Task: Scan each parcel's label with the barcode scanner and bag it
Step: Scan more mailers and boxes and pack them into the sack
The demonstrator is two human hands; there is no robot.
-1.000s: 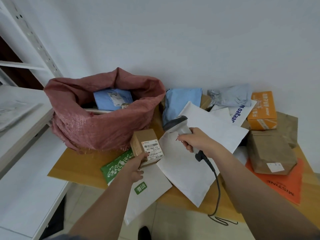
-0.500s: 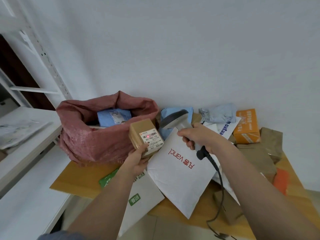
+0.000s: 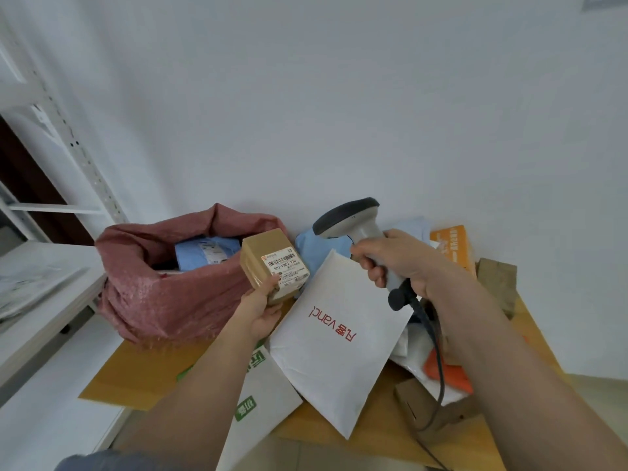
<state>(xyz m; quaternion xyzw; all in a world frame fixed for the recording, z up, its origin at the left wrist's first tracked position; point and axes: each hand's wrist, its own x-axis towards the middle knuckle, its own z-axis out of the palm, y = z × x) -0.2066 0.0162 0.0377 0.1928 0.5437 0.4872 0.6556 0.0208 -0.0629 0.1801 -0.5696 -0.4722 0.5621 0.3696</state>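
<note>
The small brown cardboard box (image 3: 272, 263) is up off the bench, held just in front of the open mouth of the pink woven sack (image 3: 170, 294), its white shipping label (image 3: 287, 268) turned up toward the camera. The left hand (image 3: 263, 309) grips it from below at the near corner, fingers (image 3: 272, 283) curled onto the box edge right beside the label's lower left corner, and that's the thing to watch: a fingertip creeping over the barcode would spoil the read, so the grip wants to stay low and clear of the printed bars. Over on the other side, the right hand (image 3: 396, 263) is wrapped tight round the handle of the grey handheld barcode scanner (image 3: 353, 220), all fingers clamped on it, its dark head tipped left, toward the box but a little above it. No red beam shows on the label, so by my reckoning either the read is just done or the head needs to dip so its window faces the bars squarely. Then it's a short drop leftward into the sack, where 1 blue mailer (image 3: 204, 254) already sits. Mind the black cable (image 3: 438, 362) trailing down over the white padded envelope with red lettering (image 3: 339, 338) and the pile of parcels on the bench (image 3: 136, 379); a snag could drag something off the edge.
</note>
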